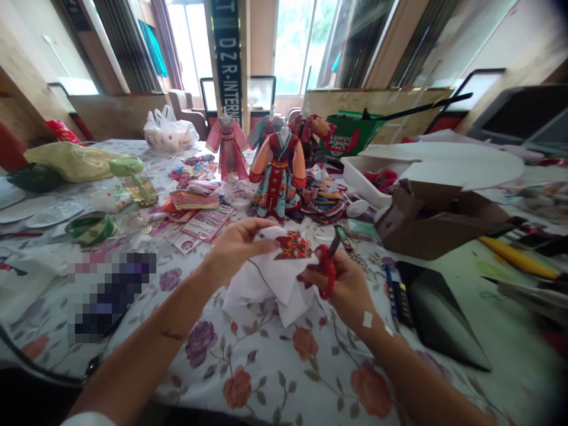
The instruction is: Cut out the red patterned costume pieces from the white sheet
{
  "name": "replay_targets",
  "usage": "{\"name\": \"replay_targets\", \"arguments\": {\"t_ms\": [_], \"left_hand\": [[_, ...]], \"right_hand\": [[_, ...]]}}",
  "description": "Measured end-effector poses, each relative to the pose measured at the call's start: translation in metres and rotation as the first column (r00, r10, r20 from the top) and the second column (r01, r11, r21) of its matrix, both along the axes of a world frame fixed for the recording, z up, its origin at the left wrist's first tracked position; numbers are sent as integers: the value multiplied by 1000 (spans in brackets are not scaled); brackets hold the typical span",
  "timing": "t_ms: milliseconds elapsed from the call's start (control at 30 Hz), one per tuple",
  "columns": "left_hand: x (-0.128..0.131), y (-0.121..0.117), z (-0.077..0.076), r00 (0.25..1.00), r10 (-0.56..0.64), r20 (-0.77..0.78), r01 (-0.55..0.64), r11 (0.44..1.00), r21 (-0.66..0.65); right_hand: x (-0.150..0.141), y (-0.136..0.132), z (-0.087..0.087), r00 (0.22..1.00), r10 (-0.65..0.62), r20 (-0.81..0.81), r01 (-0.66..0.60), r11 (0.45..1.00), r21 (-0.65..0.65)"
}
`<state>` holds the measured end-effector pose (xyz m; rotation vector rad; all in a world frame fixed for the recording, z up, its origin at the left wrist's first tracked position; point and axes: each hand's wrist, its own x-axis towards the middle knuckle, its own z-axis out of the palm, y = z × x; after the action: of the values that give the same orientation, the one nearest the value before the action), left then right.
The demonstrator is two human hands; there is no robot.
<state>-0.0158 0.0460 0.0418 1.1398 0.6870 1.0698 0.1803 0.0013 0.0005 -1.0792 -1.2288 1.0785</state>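
Note:
My left hand (239, 248) pinches the upper left side of a white cloth (284, 290) that bears a red and gold patterned patch (293, 244). The cloth hangs in loose folds above the flowered tablecloth (239, 361). In my right hand (341, 284) are red-handled scissors (327, 269), their dark tips pointing up and away from the cloth. The fingers of that hand also touch the cloth's right edge. Behind the hands stands a small doll-sized dress (277, 177) in red, orange and blue on a stand.
More small dresses, among them a pink one (228, 148), stand behind. Fabric scraps (326, 198) lie around them. To the right are a cardboard box (430, 219), a white tray (368, 177) and a black tablet (437, 307). At left are a green-lidded jug (133, 180) and a tape roll (91, 228).

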Motion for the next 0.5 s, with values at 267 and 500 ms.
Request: {"name": "replay_targets", "arguments": {"t_ms": [267,500], "left_hand": [[-20,5,-40,923,245,-298,-251,968,21],[-22,4,-39,969,184,-163,-190,982,-22]], "right_hand": [[22,7,-11,923,-175,342,149,984,102],[10,-6,-8,841,93,533,-109,994,-2]]}}
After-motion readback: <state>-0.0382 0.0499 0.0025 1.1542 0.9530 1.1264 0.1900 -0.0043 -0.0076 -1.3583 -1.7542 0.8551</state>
